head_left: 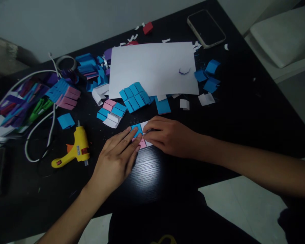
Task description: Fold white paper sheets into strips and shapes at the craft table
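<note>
A small flat patchwork of folded paper lies on the black table, with a blue piece (136, 129), a pink piece (142, 143) and white pieces (145, 125). My left hand (117, 155) rests on its left side, fingers stretched out over the blue and pink pieces. From the right, my right hand (171, 136) presses bent, gathered fingertips onto the white part; whatever lies under them is hidden. Just beyond sit a block of blue folded squares (135, 97) and a pink, blue and white block (112, 113).
A yellow glue gun (79, 145) lies left of my left hand, near a white cable (27, 153). Beyond the hands are a white paper sheet (152, 67), loose blue pieces (211, 84) and a phone (206, 28). Coloured paper strips (24, 101) are heaped at the far left.
</note>
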`<state>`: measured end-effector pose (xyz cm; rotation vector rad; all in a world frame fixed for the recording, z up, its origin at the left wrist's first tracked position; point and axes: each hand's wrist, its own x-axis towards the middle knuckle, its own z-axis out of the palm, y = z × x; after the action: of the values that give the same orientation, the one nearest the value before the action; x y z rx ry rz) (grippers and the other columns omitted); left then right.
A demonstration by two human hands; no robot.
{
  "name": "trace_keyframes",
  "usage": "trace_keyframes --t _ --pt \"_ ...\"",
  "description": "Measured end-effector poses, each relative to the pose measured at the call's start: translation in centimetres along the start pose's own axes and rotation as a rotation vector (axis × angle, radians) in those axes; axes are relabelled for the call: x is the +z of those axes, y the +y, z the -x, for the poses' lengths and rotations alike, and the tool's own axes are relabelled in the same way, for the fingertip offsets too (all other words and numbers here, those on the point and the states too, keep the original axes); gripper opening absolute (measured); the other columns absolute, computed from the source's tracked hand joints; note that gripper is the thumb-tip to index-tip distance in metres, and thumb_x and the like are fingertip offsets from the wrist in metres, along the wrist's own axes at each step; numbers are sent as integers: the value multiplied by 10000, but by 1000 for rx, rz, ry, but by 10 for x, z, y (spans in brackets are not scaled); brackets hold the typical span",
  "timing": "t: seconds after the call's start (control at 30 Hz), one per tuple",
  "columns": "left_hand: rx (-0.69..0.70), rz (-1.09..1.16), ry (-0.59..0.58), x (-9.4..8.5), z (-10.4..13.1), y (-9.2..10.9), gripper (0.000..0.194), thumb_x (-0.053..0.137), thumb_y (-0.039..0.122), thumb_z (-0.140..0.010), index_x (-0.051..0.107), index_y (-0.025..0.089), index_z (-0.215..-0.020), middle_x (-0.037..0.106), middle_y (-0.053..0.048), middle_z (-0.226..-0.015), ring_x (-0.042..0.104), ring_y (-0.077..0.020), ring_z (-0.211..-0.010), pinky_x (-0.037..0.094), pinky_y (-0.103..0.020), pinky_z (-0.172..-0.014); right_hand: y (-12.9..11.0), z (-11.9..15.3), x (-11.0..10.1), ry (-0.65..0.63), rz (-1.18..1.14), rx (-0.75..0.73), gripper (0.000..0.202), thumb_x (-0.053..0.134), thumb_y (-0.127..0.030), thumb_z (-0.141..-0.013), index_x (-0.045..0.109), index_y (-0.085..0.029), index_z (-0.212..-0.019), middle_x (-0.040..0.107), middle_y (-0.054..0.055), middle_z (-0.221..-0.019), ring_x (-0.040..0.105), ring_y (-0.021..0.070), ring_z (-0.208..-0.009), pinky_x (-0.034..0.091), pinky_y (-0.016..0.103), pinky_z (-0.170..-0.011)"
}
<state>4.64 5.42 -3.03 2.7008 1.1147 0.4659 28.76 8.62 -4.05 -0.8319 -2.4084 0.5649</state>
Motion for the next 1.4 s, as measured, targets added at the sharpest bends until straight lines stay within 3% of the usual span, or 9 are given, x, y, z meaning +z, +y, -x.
trace_keyframes --t 0.93,1.4 --pt "-17 -51 83 7 -1 9 469 625 160 -994 584 204 -1459 671 -143 -1424 631 -327 -1335 585 -535 -1023 0 0 1 36 16 -39 246 524 -107 -1026 758 -119 -949 752 120 -1049 662 227 -1026 603 392 -910" --pt "-19 -73 70 7 0 8 347 619 172 -999 643 137 -1344 673 -160 -1417 625 -321 -1336 564 -513 -1044 0 0 1 28 38 -53 236 532 -104 -1025 762 -90 -973 750 147 -1076 667 234 -1039 609 391 -918"
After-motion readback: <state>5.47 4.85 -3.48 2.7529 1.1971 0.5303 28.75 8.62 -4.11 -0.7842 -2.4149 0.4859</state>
